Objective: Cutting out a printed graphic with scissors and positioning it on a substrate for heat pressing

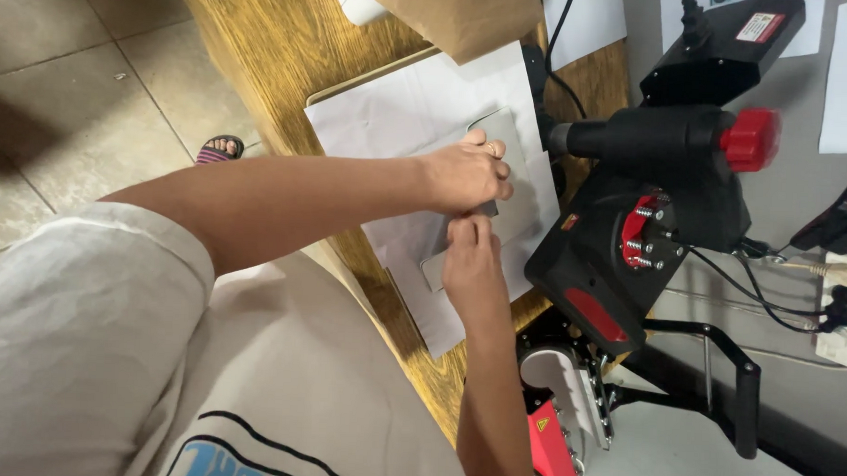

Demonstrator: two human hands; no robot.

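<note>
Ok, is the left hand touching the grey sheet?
Touching. The head view shows the left hand lying flat on the grey sheet, fingertips pressed to its surface, no gap visible.

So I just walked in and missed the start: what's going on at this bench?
A person leans over a wooden table, both hands on a flat grey sheet that lies on white paper. The left hand presses on the sheet while the right hand pinches at something small near its edge; what it is cannot be made out. A black and red press machine stands beside them.

Grey sheet [502, 147] — middle hidden by hands.
</note>
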